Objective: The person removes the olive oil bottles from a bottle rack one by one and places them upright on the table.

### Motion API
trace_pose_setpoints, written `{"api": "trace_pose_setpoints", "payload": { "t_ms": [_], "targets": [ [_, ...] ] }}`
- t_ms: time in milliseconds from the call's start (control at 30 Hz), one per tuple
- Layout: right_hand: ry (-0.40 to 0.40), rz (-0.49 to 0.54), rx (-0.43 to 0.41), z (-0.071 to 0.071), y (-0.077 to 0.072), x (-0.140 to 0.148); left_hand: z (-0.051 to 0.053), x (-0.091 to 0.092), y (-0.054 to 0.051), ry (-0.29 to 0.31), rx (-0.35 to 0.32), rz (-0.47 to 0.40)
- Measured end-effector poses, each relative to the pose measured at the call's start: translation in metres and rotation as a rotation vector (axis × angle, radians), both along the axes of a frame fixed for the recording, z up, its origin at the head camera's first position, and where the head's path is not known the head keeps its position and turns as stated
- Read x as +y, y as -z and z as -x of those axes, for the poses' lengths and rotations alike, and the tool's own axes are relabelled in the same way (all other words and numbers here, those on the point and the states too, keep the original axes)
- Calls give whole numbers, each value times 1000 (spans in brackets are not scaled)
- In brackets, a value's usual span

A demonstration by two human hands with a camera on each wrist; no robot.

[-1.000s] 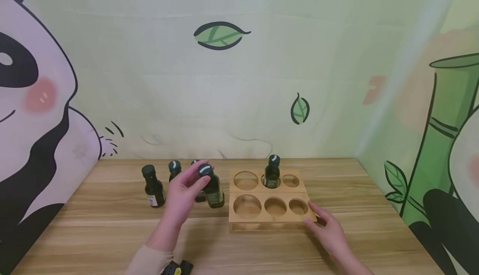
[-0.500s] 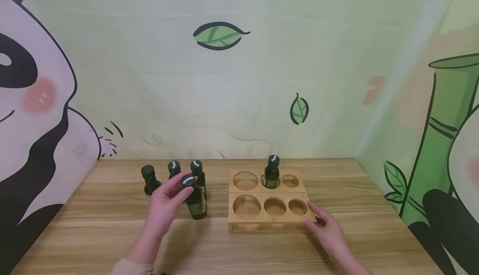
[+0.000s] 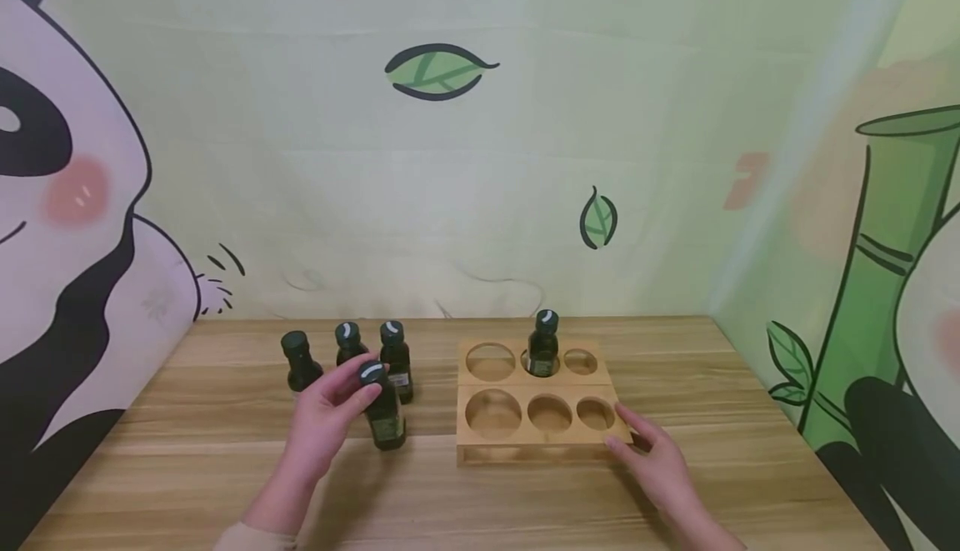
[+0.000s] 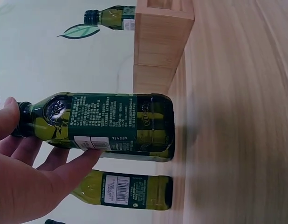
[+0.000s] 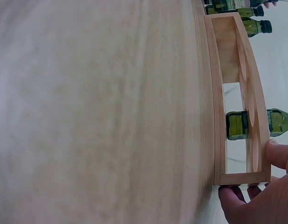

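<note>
My left hand (image 3: 324,418) pinches a dark green glass bottle (image 3: 386,418) by its neck, thumb on the near side. In the left wrist view this oil-type bottle (image 4: 104,119) shows a green printed label and a barcode sticker. Its base is close to the table; whether it touches, I cannot tell. My right hand (image 3: 656,459) grips the front right corner of a wooden bottle rack (image 3: 517,434) with thumb and fingers. The rack has two stepped rows of round holes. One bottle (image 3: 543,347) stands in the back row's middle hole.
Left of the rack are several similar bottles: one bottle (image 3: 396,368) behind the held one, another bottle (image 3: 348,343) farther back, and a bottle (image 3: 300,359) partly behind my left hand. A printed cloth backdrop (image 3: 337,159) rises behind the wooden table (image 3: 450,509).
My left hand has carried the held bottle leftward and toward me, away from the rack, and lowered it. The bottles behind are uncovered more. My right hand stays on the rack.
</note>
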State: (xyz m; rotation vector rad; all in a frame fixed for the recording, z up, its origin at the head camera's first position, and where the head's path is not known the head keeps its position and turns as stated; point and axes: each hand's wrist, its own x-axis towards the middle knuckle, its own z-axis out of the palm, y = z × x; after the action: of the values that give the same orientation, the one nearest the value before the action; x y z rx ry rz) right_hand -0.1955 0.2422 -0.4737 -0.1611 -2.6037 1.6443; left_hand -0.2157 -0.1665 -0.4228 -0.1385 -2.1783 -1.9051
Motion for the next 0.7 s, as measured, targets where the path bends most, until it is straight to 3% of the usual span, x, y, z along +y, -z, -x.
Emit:
{"api": "trace_pose_setpoints", "payload": {
  "t_ms": [233, 700],
  "targets": [
    [0, 6, 1, 0, -1, 0, 2, -1, 3, 37, 5, -4],
    [-7, 13, 7, -1, -1, 0, 3, -4, 6, 29, -28, 35]
  ]
}}
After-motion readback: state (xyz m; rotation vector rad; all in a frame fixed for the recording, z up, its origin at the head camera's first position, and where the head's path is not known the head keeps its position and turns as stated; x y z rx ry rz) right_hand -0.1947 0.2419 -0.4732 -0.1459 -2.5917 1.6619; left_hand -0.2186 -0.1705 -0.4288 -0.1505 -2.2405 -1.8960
